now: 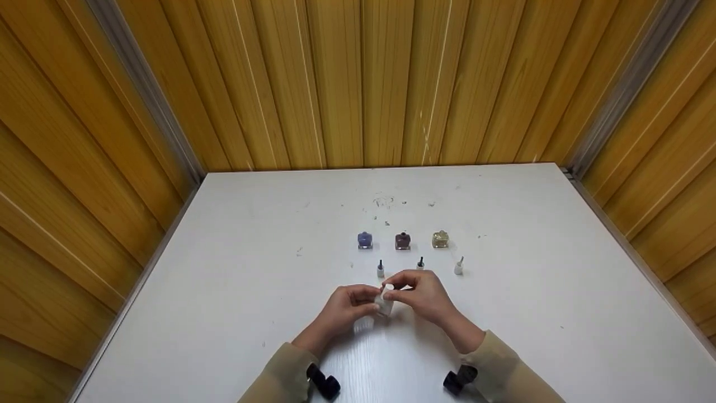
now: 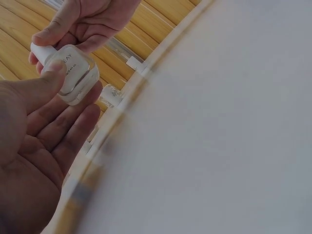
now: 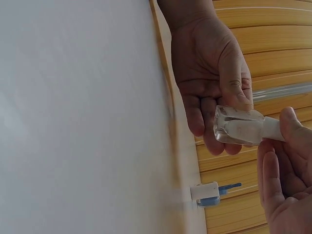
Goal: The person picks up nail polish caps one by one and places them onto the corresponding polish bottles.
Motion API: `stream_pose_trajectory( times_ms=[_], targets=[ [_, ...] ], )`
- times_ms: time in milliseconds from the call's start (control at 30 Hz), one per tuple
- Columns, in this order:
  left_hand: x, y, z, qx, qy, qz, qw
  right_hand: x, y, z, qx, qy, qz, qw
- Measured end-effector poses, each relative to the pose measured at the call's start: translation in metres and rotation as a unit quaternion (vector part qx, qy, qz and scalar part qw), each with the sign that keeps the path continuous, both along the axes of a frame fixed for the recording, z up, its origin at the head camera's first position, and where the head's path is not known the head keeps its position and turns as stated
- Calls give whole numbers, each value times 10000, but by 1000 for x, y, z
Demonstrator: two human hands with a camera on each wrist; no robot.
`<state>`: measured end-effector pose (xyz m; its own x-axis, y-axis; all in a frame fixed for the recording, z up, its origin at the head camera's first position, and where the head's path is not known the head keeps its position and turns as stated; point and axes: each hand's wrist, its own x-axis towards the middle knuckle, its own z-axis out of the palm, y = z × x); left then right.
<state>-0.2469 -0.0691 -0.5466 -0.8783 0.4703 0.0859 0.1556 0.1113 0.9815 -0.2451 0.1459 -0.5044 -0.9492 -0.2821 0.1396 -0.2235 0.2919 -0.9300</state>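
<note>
A small square glass nail polish bottle (image 2: 78, 73) with whitish contents is held between both hands above the table. My left hand (image 1: 348, 305) pinches its body between thumb and fingers. The thumb and fingers of my right hand (image 1: 426, 295) pinch its white cap (image 3: 273, 129). In the right wrist view the cap sits on the bottle's neck; whether it is tight I cannot tell. Beyond the hands, three white brush caps stand with their brushes up: one on the left (image 1: 380, 269), a middle one (image 1: 420, 263) partly hidden by the right hand, and one on the right (image 1: 458, 266).
Behind the caps stand three uncapped polish bottles in a row: a blue one (image 1: 364, 240), a dark maroon one (image 1: 402, 241) and a gold one (image 1: 440, 239). The white table (image 1: 224, 280) has small dark marks towards the back. Yellow wood-look panels (image 1: 358, 84) enclose it.
</note>
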Motion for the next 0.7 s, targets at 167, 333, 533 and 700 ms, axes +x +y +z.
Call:
stream_pose_trajectory(
  times_ms=[167,333,533,700],
  targets=[
    [0,0,-1,66,114,-32,9999,1,-1,1,-112,-104,-57,9999],
    [-1,1,0,153,104,69,9998,0,-1,-2,-224,-57,24,9997],
    [-1,0,0,227,88,110,9996,-1,-1,-1,-201,-119,-77,9997],
    [-1,0,0,258,-43,30,9997,1,-2,-1,-182,-179,-229,9994]
  ],
)
